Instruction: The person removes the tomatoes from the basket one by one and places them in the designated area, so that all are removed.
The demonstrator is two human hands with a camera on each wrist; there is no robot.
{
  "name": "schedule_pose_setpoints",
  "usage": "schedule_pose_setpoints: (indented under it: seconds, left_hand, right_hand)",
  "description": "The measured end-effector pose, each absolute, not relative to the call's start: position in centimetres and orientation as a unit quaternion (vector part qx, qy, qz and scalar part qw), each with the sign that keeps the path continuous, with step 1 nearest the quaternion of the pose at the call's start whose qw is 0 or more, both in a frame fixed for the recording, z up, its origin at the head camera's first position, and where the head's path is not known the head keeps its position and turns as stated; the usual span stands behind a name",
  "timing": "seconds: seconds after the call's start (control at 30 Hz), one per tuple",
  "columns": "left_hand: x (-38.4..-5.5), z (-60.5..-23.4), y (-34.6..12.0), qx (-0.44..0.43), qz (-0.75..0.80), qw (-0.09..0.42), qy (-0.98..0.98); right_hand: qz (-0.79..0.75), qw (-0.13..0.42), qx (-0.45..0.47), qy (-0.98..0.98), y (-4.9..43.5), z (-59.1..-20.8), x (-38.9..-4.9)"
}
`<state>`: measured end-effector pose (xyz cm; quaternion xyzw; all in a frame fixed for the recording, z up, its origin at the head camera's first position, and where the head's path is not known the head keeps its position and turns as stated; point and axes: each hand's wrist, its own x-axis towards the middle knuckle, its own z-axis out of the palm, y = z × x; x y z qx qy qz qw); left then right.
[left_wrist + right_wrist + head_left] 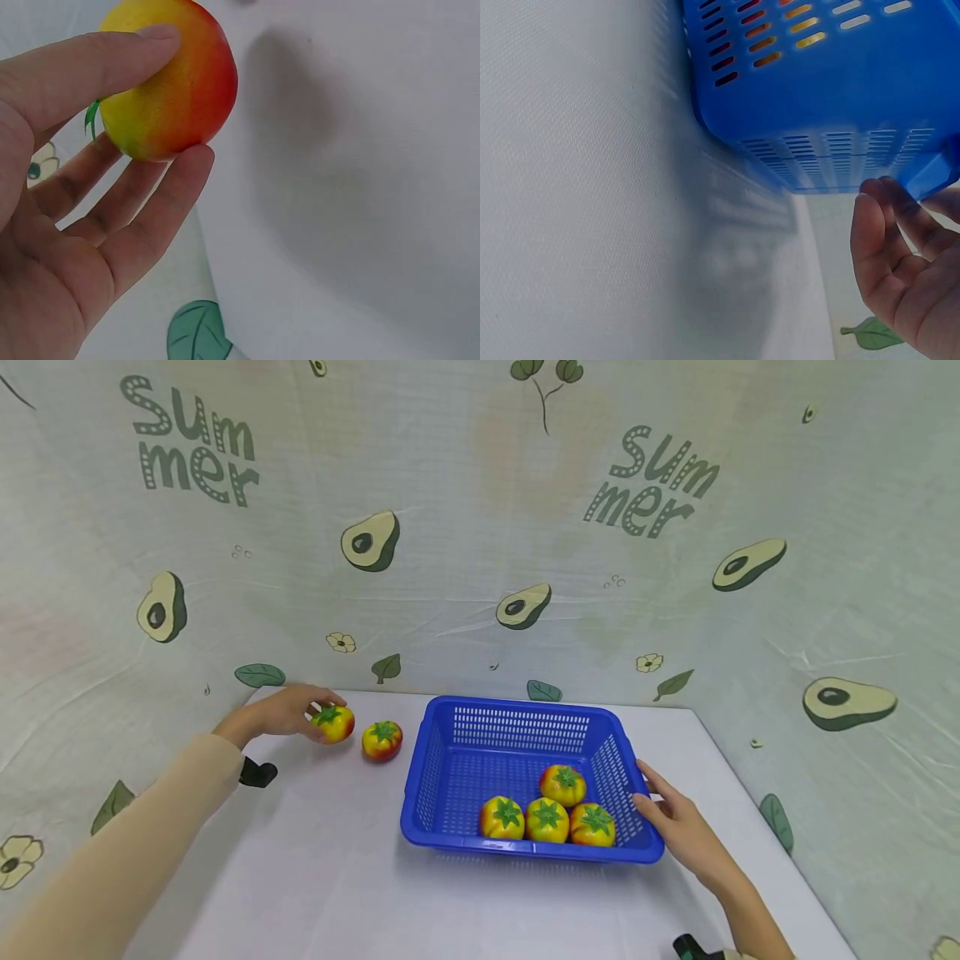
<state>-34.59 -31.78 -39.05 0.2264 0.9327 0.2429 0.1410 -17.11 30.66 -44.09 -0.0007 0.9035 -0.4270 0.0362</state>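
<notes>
Fingers of the right hand [678,827] are gripping the blue basket [465,842] by its right rim, with the tips showing on the outside. Looks like thin, light plastic, so that lip's probably flexing a bit but offering a decent hold. Inside, three yellow-red fruits [547,821] are sitting in a row along the basket's near edge, and a fourth fruit [562,785] is resting just behind them. Moving out, a loose fruit [382,742] is lying on the white table [322,877], just left of the basket and toward the table's far edge. Farther over, near the table's far left corner, the left hand [288,712] is pinching another fruit [339,725], thumb on one side and fingers opposite. I'm guessing that one's light and stiff, maybe hollow, and the glossy skin could be slipping under a lazy grip. Personally I'd be grabbing it round the fat middle, staying off the leafy green cap [327,716], which is probably offering less purchase.
</notes>
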Motion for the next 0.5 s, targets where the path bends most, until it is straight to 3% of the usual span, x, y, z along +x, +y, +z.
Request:
schedule_pose_setpoints:
  seconds: [0.5]
  left_hand:
    - [-34.3,-41.5,-31.7,0.193,0.263,0.147,0.934]
  right_hand:
    - [-0.431,0.038,0.006,0.902,30.7,-44.1,-17.1]
